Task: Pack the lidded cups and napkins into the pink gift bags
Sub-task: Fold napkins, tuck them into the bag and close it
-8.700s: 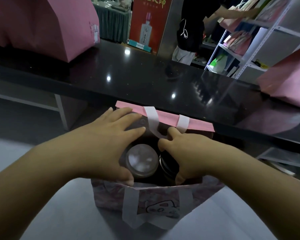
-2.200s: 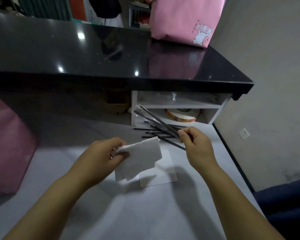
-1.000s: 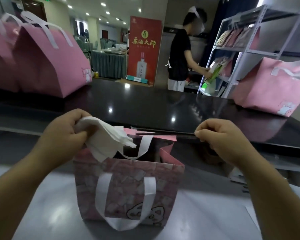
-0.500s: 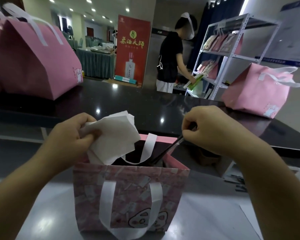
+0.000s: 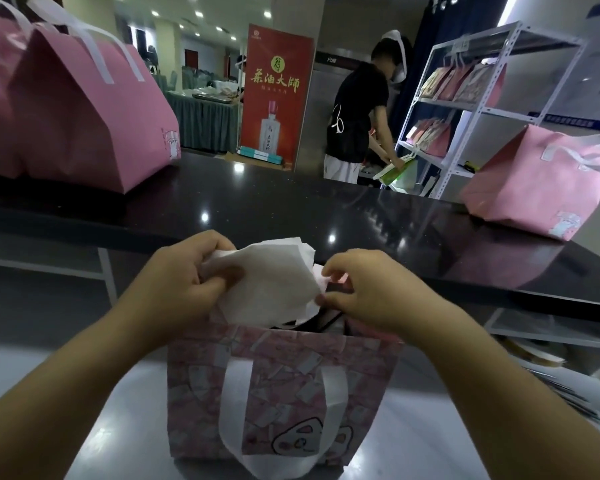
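Observation:
A patterned pink gift bag (image 5: 284,375) with white handles stands open on the pale table right in front of me. My left hand (image 5: 184,285) grips a bunch of white napkins (image 5: 274,282) just above the bag's mouth, their lower edge dipping inside. My right hand (image 5: 371,292) is at the napkins' right edge over the bag's far rim, thumb and forefinger pinching there. A dark slanted thing (image 5: 329,317) shows under that hand inside the bag. The lidded cups are hidden.
A black counter (image 5: 291,209) runs behind the bag, with large pink bags at left (image 5: 84,126) and right (image 5: 534,181). Dark straws (image 5: 568,400) lie on the table at right. A person (image 5: 357,116) works at a white shelf (image 5: 478,109) beyond.
My right hand has let the dark straws drop into the bag and moved left to the napkins. My left hand has lowered the napkins toward the bag's mouth.

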Available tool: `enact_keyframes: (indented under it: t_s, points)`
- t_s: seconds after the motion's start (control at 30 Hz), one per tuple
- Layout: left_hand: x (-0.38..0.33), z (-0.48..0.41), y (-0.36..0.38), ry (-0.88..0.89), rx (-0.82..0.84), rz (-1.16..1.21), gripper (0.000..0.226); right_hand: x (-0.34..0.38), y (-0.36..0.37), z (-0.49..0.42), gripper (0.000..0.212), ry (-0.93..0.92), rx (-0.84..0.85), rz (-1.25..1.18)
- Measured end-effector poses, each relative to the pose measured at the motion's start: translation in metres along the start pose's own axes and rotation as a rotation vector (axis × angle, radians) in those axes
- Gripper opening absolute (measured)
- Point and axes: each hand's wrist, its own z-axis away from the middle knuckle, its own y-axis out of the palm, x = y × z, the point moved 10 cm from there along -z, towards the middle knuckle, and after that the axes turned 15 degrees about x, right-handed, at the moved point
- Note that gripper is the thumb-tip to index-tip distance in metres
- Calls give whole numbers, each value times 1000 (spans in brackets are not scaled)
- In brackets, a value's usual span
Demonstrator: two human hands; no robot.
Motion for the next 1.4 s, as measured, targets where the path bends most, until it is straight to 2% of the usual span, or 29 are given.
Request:
enact_keyframes:
  t_s: [0.07,0.13,0.2,0.27,0.37,0.43,0.53,0.7,0.87,0.97,1.03,1.17,1.23,1.4]
  points:
    - [-4,-3,1,23,-3,20,10,-5,-10,8,38,-61,-21,-277]
    - [-9,-6,2,46,-5,20,10,0,-11,13,42,-149,49,-505]
    - [-15,-10,5,75,3,24,9,12,-10,17,42,-229,97,-618]
    - [-21,-14,11,101,39,22,8,20,-10,18,34,-268,55,-630]
    - [-21,-17,21,93,155,30,10,18,-10,17,15,-229,-40,-580]
    - [-11,-15,28,44,295,13,25,15,-7,15,10,-209,-18,-527]
    - [7,-10,35,-39,459,-177,41,20,-1,13,9,-223,64,-366]
    - [12,-8,33,-37,492,-430,49,31,15,-7,18,-142,89,165]
    - [20,0,40,-100,545,-471,72,40,9,-21,19,-127,-54,411]
    - [21,2,42,-87,554,-477,80,43,6,-26,18,-123,-107,463]
    - [19,4,42,-73,550,-470,81,42,12,-31,19,-97,-79,464]
    - [7,4,42,-8,533,-416,54,36,26,-36,24,-64,-11,453]
    - [6,4,39,-4,501,-384,51,31,23,-34,30,-58,12,357]
    - [7,2,33,-13,428,-393,79,23,0,-15,30,-51,-57,209]
